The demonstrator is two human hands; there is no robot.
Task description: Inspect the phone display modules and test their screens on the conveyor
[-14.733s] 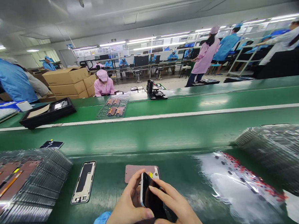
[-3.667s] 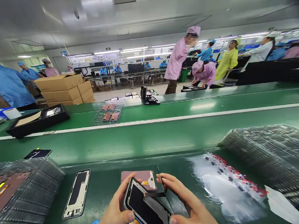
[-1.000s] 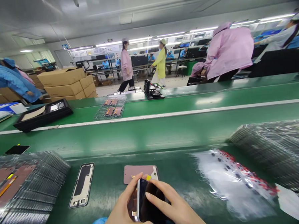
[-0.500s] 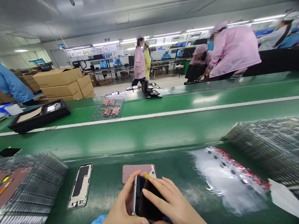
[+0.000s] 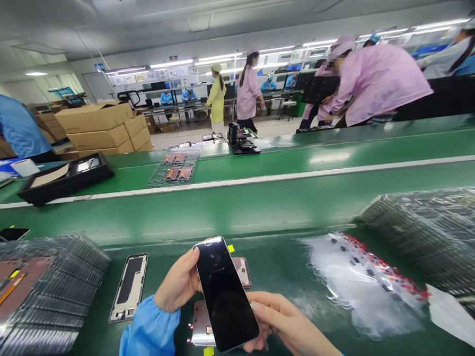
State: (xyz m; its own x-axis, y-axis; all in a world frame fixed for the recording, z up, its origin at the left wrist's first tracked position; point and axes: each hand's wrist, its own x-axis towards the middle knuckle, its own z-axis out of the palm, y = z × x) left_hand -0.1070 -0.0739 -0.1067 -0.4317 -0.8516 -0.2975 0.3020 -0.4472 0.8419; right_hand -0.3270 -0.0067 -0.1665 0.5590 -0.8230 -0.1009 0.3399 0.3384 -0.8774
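A phone with a black glossy screen and a thin light rim is held tilted, screen up, over the green work surface. My left hand, in a blue sleeve, grips its upper left edge. At the lower right edge, the fingers of my right hand close on the phone. Beneath it lies a pinkish panel with a yellow tab, partly covered. Another pinkish panel shows behind the phone. A yellow tab sticks out by the upper right edge. A pale phone frame lies to the left.
Stacked clear trays stand left and right. Thin clear film pieces with red tips lie right of my hands. Across the belt are a black tray, a clear tray of parts and a black fixture. Several co-workers are behind.
The phone has turned flatter, its screen now facing up toward me. My left hand has moved to its upper left edge, my right hand to its lower right edge. A panel beneath now shows.
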